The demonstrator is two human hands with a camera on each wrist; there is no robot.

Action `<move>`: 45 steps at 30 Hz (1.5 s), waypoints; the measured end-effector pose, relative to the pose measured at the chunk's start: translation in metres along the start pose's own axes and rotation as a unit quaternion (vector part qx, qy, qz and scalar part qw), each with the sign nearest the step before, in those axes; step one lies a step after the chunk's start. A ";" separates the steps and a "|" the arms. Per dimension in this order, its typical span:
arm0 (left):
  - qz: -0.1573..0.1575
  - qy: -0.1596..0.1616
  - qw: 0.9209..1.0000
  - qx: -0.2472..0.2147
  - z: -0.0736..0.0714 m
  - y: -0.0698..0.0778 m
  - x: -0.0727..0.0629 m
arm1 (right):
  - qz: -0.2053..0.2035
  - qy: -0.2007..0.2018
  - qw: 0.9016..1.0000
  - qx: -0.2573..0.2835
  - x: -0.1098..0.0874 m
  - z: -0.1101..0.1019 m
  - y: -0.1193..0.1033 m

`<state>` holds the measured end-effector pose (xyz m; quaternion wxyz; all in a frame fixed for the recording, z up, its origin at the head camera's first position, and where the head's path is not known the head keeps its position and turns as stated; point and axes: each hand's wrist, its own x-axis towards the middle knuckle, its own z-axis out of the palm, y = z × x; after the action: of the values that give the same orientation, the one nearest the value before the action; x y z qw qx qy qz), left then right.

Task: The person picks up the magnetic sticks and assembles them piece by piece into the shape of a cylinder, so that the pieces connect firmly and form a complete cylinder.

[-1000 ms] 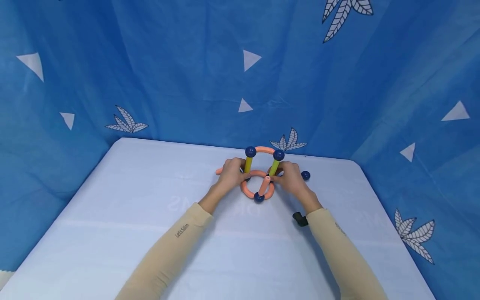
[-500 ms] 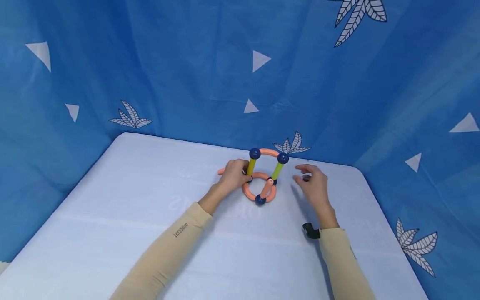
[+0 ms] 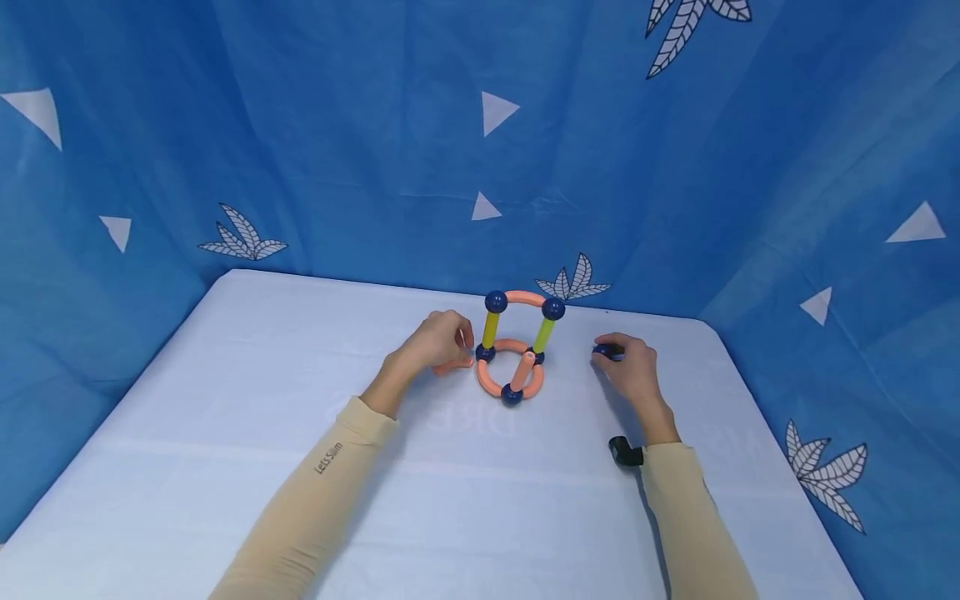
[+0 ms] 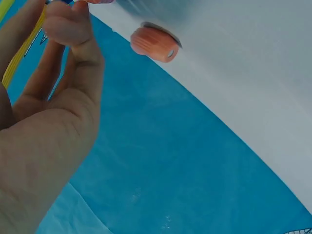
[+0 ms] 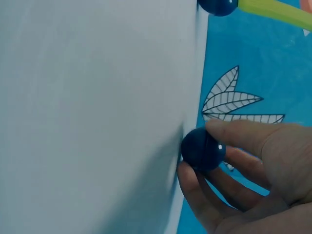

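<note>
A magnetic ball-and-rod frame [image 3: 490,331] stands near the table's back edge. Its base is a ring of curved pink rods with blue balls. A yellow and a lime rod rise from it to two blue balls, bridged by a curved pink rod. Another pink rod [image 3: 522,372] slants up from the front ball. My right hand [image 3: 633,367] pinches a loose blue ball [image 5: 202,148] at the table surface, right of the frame. Left of the frame, my left hand [image 3: 441,337] hovers with loosely bent fingers above a loose pink rod [image 4: 155,45], apart from it.
The white table [image 3: 465,500] ends at a blue patterned curtain [image 3: 375,150] behind and at both sides. A small black piece [image 3: 626,451] sits by the right wrist.
My right hand has left the frame's right side, moved right and taken hold of the loose blue ball. My left hand has let go of the frame and shifted left.
</note>
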<state>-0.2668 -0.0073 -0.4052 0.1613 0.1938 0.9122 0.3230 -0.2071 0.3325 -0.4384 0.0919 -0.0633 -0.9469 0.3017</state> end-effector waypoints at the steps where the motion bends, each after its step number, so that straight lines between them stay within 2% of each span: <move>1: -0.010 -0.013 1.000 0.002 -0.001 0.000 0.000 | -0.002 -0.002 1.000 0.001 0.000 0.000 -0.003; 5: -0.036 -0.043 0.998 0.014 0.000 -0.001 -0.001 | -0.022 -0.005 1.000 0.012 -0.002 -0.007 -0.022; 9: -0.050 -0.056 0.997 0.019 0.002 -0.001 -0.001 | -0.064 -0.006 0.997 0.045 -0.016 -0.021 -0.058; 12: -0.050 -0.059 0.997 0.025 0.002 -0.001 -0.002 | -0.106 -0.013 0.990 0.094 -0.029 -0.029 -0.085; 15: -0.049 -0.057 0.997 0.030 0.002 -0.001 -0.002 | -0.149 -0.039 0.977 0.146 -0.039 -0.032 -0.105; 18: -0.050 -0.055 0.997 0.035 0.003 0.000 -0.001 | -0.177 -0.074 0.967 0.168 -0.043 -0.027 -0.111; 20: -0.053 -0.058 0.996 0.034 0.004 0.000 0.000 | -0.182 -0.092 0.963 0.173 -0.045 -0.022 -0.112; 24: -0.058 -0.061 0.996 0.033 0.005 0.000 -0.001 | -0.184 -0.099 0.960 0.184 -0.047 -0.015 -0.112; 27: -0.056 -0.045 0.997 0.035 0.005 0.001 -0.001 | -0.190 -0.099 0.957 0.194 -0.047 -0.012 -0.112; 31: -0.045 0.006 0.999 -0.009 -0.003 0.000 -0.003 | -0.194 -0.103 0.957 0.192 -0.045 -0.009 -0.115; 33: -0.039 0.022 0.996 -0.071 -0.009 -0.001 -0.006 | -0.193 -0.110 0.957 0.186 -0.044 -0.009 -0.116; 36: -0.027 0.030 0.983 -0.178 -0.018 -0.002 -0.011 | -0.193 -0.133 0.956 0.174 -0.042 -0.010 -0.114; 37: -0.025 0.025 0.976 -0.216 -0.021 -0.001 -0.012 | -0.191 -0.137 0.957 0.170 -0.041 -0.012 -0.112; 39: -0.030 0.012 0.955 -0.294 -0.025 0.002 -0.014 | -0.184 -0.128 0.959 0.174 -0.040 -0.016 -0.110; 41: -0.029 -0.001 0.936 -0.350 -0.028 0.005 -0.014 | -0.173 -0.078 0.963 0.192 -0.038 -0.020 -0.107; 43: -0.024 -0.012 0.917 -0.397 -0.030 0.007 -0.014 | -0.151 0.002 0.963 0.225 -0.035 -0.021 -0.102; 45: -0.018 -0.015 0.905 -0.424 -0.030 0.010 -0.013 | -0.124 0.072 0.959 0.245 -0.031 -0.018 -0.097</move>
<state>-0.2656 -0.0225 -0.3740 0.2475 0.0955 0.6902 0.6733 -0.1794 0.2587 -0.3720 0.2093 0.0576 -0.8350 0.5057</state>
